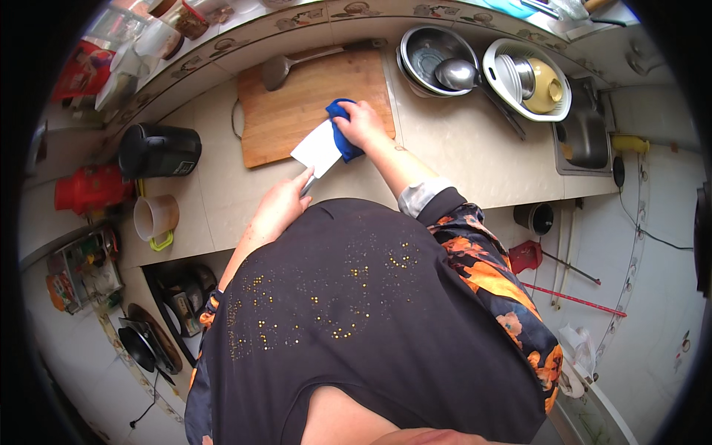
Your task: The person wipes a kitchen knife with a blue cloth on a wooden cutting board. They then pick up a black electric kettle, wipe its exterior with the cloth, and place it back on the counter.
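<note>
My left hand (283, 203) grips the handle of a cleaver (317, 149), whose broad blade shines white in the light. The blade is over the front edge of a wooden cutting board (311, 100). In my right hand (361, 123) is a bunched blue cloth (347, 146), which lies against the right side of the blade and covers part of it. At the back of the board rests a metal spatula (276, 71) with a dark handle.
Metal bowls with a ladle (456, 74) stand right of the board, beside a white basket (559, 108) of dishes. A sink (584, 130) is farther right. Left are a black kettle (159, 150), a red thermos-like container (92, 189) and a plastic cup (156, 216).
</note>
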`<act>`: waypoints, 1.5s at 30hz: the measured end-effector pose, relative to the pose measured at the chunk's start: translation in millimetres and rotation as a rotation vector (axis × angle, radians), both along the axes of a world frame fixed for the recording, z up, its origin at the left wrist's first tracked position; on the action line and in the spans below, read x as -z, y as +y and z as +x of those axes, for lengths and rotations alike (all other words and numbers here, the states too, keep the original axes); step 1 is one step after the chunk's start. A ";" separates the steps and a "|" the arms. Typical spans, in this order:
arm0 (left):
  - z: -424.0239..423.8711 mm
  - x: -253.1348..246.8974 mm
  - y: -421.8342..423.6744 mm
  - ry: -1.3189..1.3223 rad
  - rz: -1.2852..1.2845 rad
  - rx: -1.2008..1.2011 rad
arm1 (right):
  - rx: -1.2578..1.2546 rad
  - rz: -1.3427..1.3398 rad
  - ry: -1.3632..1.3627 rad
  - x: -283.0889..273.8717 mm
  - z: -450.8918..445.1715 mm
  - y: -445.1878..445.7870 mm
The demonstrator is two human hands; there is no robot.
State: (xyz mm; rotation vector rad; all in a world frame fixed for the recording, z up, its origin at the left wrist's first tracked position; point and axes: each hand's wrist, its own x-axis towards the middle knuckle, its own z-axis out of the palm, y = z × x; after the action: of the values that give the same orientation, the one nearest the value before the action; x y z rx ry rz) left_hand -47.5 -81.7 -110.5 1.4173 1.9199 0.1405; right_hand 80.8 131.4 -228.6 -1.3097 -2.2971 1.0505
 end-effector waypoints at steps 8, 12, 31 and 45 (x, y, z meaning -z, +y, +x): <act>-2.7 10.8 -7.3 0.002 0.048 0.033 | -0.286 -0.001 0.066 -36.1 -4.3 -49.9; -1.2 7.0 -3.3 0.001 -0.006 0.039 | -0.362 -0.118 0.099 -42.7 -4.9 -55.7; 2.9 -6.4 -2.7 -0.049 -0.043 -0.033 | -0.337 -0.097 0.121 -35.8 -3.8 -51.6; 5.1 -18.8 -2.8 -0.052 -0.086 -0.030 | -0.350 -0.038 0.063 -40.3 -2.7 -53.1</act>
State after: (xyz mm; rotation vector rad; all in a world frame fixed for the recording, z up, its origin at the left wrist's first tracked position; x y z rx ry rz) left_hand -42.4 -84.5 -91.7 1.3166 1.8826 0.1073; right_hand 78.0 78.3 -188.3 -0.8890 -2.5253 1.2258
